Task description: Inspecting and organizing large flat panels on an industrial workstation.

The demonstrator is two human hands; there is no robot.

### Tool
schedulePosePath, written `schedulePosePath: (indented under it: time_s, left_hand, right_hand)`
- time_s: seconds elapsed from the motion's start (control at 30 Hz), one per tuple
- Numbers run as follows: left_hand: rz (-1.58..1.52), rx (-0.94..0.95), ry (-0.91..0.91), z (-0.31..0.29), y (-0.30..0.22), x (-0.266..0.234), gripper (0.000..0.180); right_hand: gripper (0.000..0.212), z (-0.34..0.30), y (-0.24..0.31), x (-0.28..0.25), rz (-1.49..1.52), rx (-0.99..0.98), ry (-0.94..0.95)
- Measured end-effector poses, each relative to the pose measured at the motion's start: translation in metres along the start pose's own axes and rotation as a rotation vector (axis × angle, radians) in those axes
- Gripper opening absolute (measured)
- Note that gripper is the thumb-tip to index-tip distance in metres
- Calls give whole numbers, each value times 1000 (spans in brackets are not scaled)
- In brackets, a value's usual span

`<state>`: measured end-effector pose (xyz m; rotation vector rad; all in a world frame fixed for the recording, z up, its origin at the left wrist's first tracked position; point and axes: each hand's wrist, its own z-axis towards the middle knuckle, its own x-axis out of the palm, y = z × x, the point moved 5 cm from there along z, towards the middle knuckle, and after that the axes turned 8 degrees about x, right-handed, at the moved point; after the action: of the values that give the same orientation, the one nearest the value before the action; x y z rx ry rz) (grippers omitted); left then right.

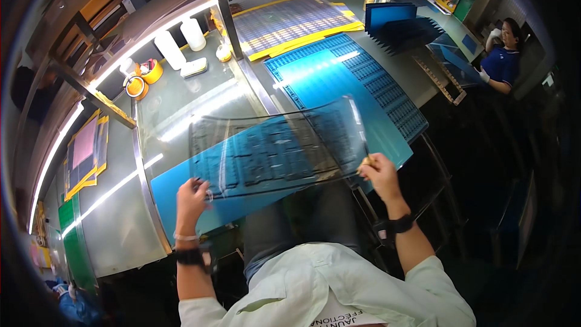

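Observation:
A clear film sheet with dark printed patterns (275,148) is stretched between my two hands, bowed and a little blurred. My left hand (192,201) pinches its near left corner. At its near right corner, the fingers of my right hand (382,175) are closed on the edge. Under and behind the film lies a plain blue panel (172,197) on the bench, partly seen through it. Beyond the film to the right is another blue panel (357,106), glossy, lying over a blue panel with a dark grid pattern (387,85).
Yellow-edged patterned films (290,21) lie at the back. White bottles (193,34) and orange tape rolls (137,87) stand at back left. A metal post (224,9) rises mid-bench. At far right, a rack of blue panels (402,27) stands near a person in blue (503,63).

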<state>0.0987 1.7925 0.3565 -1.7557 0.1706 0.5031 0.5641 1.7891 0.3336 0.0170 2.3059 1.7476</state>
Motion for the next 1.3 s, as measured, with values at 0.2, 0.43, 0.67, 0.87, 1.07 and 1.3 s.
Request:
schedulePosePath:
  time_s: [0.2,0.43,0.67,0.87,1.07,1.3]
  left_hand:
    - [34,-28,-461,-93,78,-95,14]
    - [-177,-137,-719,-139,129,-103,12]
    - [-197,-172,-754,-137,127,-108,13]
    - [-240,-170,-754,-131,132,-107,11]
    - [-274,-128,-774,-137,142,-129,9]
    - [477,132,-643,-123,111,-130,16]
  right_hand:
    - [17,-1,13,99,-301,-130,77]
    - [20,-7,13,117,-531,-324,1]
    - [22,-9,11,118,-555,-249,42]
    - [21,-9,13,116,-596,-262,26]
    - [20,-13,16,131,-617,-315,50]
    - [21,-11,6,119,-557,-351,55]
